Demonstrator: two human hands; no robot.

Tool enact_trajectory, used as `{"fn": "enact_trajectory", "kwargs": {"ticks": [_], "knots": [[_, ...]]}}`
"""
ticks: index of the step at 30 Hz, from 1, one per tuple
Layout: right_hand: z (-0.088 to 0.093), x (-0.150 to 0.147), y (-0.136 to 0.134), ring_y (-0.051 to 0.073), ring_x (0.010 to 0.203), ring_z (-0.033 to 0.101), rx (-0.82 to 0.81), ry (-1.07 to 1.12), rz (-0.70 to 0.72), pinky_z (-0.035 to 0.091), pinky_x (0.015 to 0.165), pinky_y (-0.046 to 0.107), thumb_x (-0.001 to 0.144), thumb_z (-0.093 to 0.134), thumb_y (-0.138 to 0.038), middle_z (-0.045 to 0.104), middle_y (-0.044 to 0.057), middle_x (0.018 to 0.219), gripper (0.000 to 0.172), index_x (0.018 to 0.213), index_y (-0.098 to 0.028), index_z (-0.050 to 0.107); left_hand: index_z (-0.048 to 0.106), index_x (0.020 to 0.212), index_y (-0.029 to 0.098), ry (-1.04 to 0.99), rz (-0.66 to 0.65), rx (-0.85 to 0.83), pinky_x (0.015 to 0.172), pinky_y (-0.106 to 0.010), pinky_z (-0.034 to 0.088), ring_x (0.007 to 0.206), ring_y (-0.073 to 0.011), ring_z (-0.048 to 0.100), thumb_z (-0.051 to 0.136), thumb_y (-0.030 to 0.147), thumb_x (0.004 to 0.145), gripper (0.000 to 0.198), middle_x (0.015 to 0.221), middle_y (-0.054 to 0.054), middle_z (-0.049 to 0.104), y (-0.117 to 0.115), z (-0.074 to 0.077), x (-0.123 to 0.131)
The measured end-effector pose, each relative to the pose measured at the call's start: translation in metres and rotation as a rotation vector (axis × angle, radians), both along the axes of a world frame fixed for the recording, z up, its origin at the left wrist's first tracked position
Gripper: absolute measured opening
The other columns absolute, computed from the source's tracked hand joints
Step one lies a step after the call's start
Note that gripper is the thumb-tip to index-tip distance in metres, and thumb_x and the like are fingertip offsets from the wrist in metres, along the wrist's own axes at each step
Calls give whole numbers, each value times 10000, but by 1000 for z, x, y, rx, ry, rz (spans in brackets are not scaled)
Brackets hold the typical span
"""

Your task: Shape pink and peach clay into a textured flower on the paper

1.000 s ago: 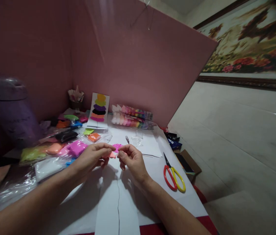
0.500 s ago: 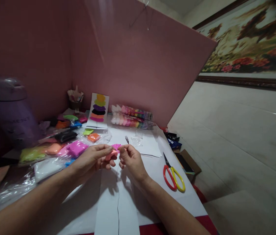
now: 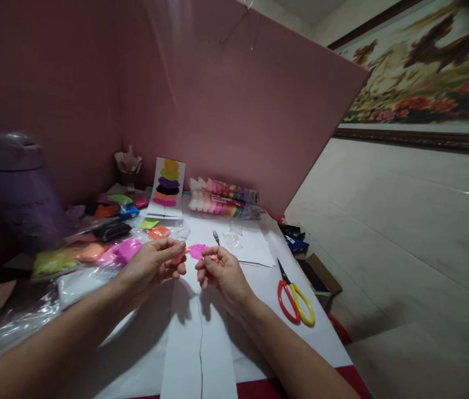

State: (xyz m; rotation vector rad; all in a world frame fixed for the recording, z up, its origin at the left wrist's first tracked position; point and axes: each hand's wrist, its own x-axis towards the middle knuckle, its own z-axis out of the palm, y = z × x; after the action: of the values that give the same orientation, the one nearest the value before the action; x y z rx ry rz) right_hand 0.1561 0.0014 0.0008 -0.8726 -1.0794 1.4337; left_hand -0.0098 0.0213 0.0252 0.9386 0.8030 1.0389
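My left hand [image 3: 161, 261] is closed in a pinch on a lump of salmon-pink modelling clay [image 3: 180, 257], partly hidden by the fingers. My right hand [image 3: 223, 272] pinches a small bit of the same clay, its pink edge showing over the fingers. Between and just beyond the fingertips, a textured magenta clay patch [image 3: 197, 251] lies on a white sheet of paper [image 3: 184, 343]. A wavy dark line runs down that sheet towards me. At the back, a propped card [image 3: 155, 208] shows a stack of coloured blobs: yellow, olive, purple, black, salmon and magenta.
Scissors [image 3: 295, 302] with red and yellow handles lie to the right. A small fork [image 3: 216, 238] rests beyond my hands. Bagged clay [image 3: 88, 252] covers the left side, beside a purple tumbler [image 3: 22, 199]. Packs of coloured clay [image 3: 223, 202] sit against the pink panel.
My hands have moved apart, drawing the salmon clay out between them, with my left hand shifting left. More of the magenta patch shows between the fingers now.
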Motion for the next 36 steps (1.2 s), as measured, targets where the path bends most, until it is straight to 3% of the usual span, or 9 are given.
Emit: {"fn": "enact_trajectory", "kwargs": {"ticks": [4, 8, 14, 18, 24, 28, 31, 36], "knots": [[9, 1, -1, 51, 487, 399, -129, 161, 61, 315, 422, 173, 683, 791, -490, 458, -57, 652, 432, 857, -158, 578, 590, 701, 128, 31, 3, -20, 444, -177, 431, 491, -91, 573, 809, 329, 675, 299, 605, 21, 570, -2, 1, 0], [12, 1, 0, 74, 535, 410, -211, 288, 98, 313, 453, 192, 765, 683, -576, 456, -25, 674, 447, 799, -145, 569, 581, 704, 130, 37, 0, -15, 436, -178, 419, 486, -91, 569, 825, 350, 649, 333, 609, 22, 572, -1, 0, 1], [8, 5, 2, 72, 564, 461, -208, 321, 147, 337, 473, 181, 732, 771, -272, 533, 1, 708, 273, 715, -138, 535, 579, 709, 131, 47, -12, 1, 450, -178, 424, 504, -92, 573, 829, 371, 647, 352, 613, 27, 565, 0, -3, 0], [7, 6, 3, 88, 603, 529, -224, 288, 131, 393, 494, 183, 702, 782, -253, 583, 30, 733, 246, 713, -116, 578, 579, 716, 133, 56, -14, -2, 457, -180, 427, 510, -91, 576, 827, 373, 648, 352, 630, 21, 578, -1, -3, -1], [9, 7, 2, 48, 489, 455, -228, 252, 113, 307, 412, 151, 634, 820, -210, 557, -19, 660, 290, 731, -136, 556, 571, 700, 137, 73, -11, -5, 456, -186, 413, 500, -92, 565, 835, 380, 619, 368, 597, 32, 561, -3, 0, 0], [10, 6, 3, 35, 462, 396, -225, 280, 64, 265, 400, 145, 664, 833, -339, 492, -51, 619, 358, 787, -137, 563, 569, 714, 145, 119, -12, -2, 464, -194, 398, 510, -103, 564, 804, 387, 631, 348, 571, 34, 561, -4, 1, 2], [10, 5, 5, 51, 492, 417, -239, 314, 30, 314, 426, 160, 743, 747, -503, 464, -41, 608, 430, 812, -103, 605, 567, 710, 159, 251, -17, 55, 481, -210, 398, 519, -114, 552, 747, 344, 656, 263, 558, 28, 580, -5, 0, 4], [8, 1, 4, 123, 683, 560, -229, 320, 60, 463, 617, 235, 825, 586, -630, 600, 68, 780, 561, 925, -80, 636, 626, 756, 182, 501, 66, 373, 505, -234, 382, 562, -125, 514, 579, 275, 727, 108, 651, 21, 618, -5, -5, 5]]}}
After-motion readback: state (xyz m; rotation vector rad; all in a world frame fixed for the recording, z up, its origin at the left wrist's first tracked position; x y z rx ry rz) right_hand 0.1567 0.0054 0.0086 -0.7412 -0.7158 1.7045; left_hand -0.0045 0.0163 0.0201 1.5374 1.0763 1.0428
